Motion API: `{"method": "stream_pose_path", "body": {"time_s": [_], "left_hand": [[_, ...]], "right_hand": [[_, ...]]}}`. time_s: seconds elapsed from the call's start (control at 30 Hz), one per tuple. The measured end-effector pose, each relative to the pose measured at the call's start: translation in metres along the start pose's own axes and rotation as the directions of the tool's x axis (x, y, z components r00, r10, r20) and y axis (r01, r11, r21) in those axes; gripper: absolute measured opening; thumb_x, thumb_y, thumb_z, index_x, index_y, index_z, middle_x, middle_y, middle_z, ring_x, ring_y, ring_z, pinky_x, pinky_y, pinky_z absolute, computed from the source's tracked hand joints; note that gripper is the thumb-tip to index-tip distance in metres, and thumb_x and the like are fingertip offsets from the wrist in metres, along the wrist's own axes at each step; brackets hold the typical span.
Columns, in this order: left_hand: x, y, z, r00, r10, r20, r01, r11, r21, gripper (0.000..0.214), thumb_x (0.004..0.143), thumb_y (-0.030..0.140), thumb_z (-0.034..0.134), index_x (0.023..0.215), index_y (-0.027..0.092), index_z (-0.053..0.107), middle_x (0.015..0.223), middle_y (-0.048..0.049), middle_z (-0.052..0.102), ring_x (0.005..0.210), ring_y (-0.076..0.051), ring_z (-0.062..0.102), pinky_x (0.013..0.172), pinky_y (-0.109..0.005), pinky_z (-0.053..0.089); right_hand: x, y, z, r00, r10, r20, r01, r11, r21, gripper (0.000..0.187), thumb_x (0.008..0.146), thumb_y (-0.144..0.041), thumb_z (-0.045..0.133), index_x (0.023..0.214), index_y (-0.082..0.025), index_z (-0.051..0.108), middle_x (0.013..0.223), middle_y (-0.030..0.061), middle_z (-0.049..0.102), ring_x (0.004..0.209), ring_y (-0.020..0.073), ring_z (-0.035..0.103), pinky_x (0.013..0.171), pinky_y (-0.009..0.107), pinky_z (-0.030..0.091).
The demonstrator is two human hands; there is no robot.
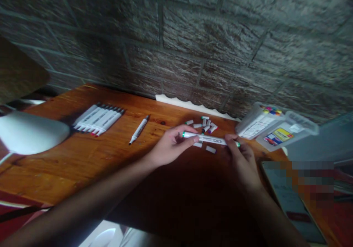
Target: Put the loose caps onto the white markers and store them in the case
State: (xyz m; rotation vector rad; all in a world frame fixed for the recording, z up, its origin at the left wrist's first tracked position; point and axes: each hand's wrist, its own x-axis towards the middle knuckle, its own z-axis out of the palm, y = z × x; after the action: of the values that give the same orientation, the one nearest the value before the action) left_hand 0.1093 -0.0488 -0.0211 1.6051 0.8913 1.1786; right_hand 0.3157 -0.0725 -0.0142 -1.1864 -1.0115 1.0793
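Note:
Both my hands hold one white double-ended marker [210,139] with green ends, level above the wooden table [82,155]. My left hand [170,146] pinches its left end. My right hand [239,156] grips its right end with closed fingers. Several loose marker caps [204,125] lie on the table just behind and under the marker. A single white marker [139,129] lies alone to the left. Further left, a row of several white markers [97,119] lies side by side.
A clear plastic marker case [275,128] lies open at the right by the brick wall [193,37]. A white rounded object [27,131] sits at the left edge. A book or tablet [292,199] rests at the right front. A white scalloped strip [193,106] runs along the wall.

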Motion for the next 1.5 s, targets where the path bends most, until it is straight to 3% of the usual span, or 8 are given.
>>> {"method": "stream_pose_path", "body": {"time_s": [0.4,0.67,0.73,0.9,1.2,1.3,1.4,1.5], "left_hand": [[0.003,-0.001,-0.003,0.99,-0.134,0.035,0.139,0.964,-0.226,0.033,0.083,0.041,0.072,0.1,0.013,0.066,0.078,-0.0017,0.07,0.05,-0.006,0.046,0.047,-0.02,0.037],[0.007,-0.005,-0.002,0.99,-0.143,-0.01,0.12,0.861,-0.495,0.027,0.084,0.036,0.074,0.093,0.014,0.063,0.069,0.0039,0.061,0.046,-0.002,0.041,0.044,-0.017,0.032],[0.009,-0.007,-0.003,0.989,-0.145,-0.004,0.12,0.833,-0.54,0.025,0.085,0.036,0.073,0.087,0.013,0.063,0.069,0.0043,0.059,0.046,-0.001,0.039,0.044,-0.017,0.029],[0.009,-0.009,-0.006,0.99,-0.141,0.026,0.133,0.833,-0.537,0.026,0.082,0.036,0.076,0.087,0.012,0.066,0.067,0.0042,0.059,0.046,-0.002,0.039,0.044,-0.017,0.028],[0.005,-0.002,-0.005,0.973,-0.102,0.207,0.188,0.871,-0.455,0.023,0.09,0.033,0.068,0.098,0.012,0.07,0.063,0.0054,0.051,0.05,-0.004,0.038,0.049,-0.019,0.031],[0.005,0.0,-0.005,0.972,-0.116,0.206,0.193,0.892,-0.409,0.023,0.092,0.034,0.064,0.096,0.012,0.068,0.056,0.0076,0.044,0.05,-0.005,0.038,0.051,-0.019,0.032],[0.008,-0.001,-0.008,0.987,-0.123,0.105,0.156,0.893,-0.422,0.023,0.091,0.036,0.064,0.087,0.013,0.063,0.06,0.0071,0.049,0.048,-0.004,0.037,0.047,-0.018,0.029],[0.01,-0.002,-0.012,0.992,-0.114,0.045,0.123,0.941,-0.314,0.023,0.088,0.035,0.067,0.082,0.013,0.062,0.065,0.0053,0.055,0.047,-0.004,0.039,0.046,-0.018,0.03]], "right_hand": [[-0.007,0.0,0.0,0.999,-0.004,0.054,-0.003,0.992,0.124,0.026,0.078,-0.045,0.077,0.083,-0.021,0.066,0.062,-0.0048,0.055,0.048,0.0056,0.038,0.043,0.018,0.027],[-0.01,0.005,-0.003,0.981,0.019,0.193,-0.004,0.997,-0.078,0.024,0.082,-0.045,0.073,0.09,-0.023,0.067,0.076,-0.001,0.065,0.062,0.0106,0.056,0.051,0.02,0.041],[-0.014,0.005,0.0,0.928,0.078,0.364,-0.005,0.981,-0.196,0.025,0.084,-0.044,0.071,0.096,-0.022,0.066,0.08,0.0004,0.068,0.069,0.0131,0.061,0.057,0.022,0.046],[-0.029,0.005,0.01,0.676,0.243,0.695,0.157,0.875,-0.458,0.023,0.089,-0.041,0.066,0.098,-0.02,0.067,0.087,0.0014,0.07,0.077,0.0147,0.063,0.073,0.027,0.05],[-0.03,0.002,0.012,0.628,0.226,0.745,0.175,0.892,-0.417,0.024,0.093,-0.039,0.062,0.113,-0.025,0.068,0.106,0.0016,0.07,0.101,0.0178,0.064,0.089,0.029,0.049],[-0.029,0.0,0.009,0.655,0.233,0.719,0.132,0.902,-0.412,0.028,0.093,-0.039,0.061,0.118,-0.026,0.068,0.096,0.0015,0.069,0.092,0.0163,0.063,0.082,0.028,0.05],[-0.021,-0.004,-0.001,0.824,0.167,0.542,0.038,0.937,-0.347,0.031,0.089,-0.041,0.067,0.116,-0.025,0.069,0.081,-0.0007,0.064,0.072,0.0118,0.058,0.066,0.023,0.048],[-0.008,-0.007,-0.013,0.981,0.043,0.191,-0.021,0.993,-0.116,0.026,0.084,-0.039,0.074,0.105,-0.025,0.07,0.071,-0.0043,0.056,0.06,0.0067,0.049,0.054,0.017,0.039]]}}
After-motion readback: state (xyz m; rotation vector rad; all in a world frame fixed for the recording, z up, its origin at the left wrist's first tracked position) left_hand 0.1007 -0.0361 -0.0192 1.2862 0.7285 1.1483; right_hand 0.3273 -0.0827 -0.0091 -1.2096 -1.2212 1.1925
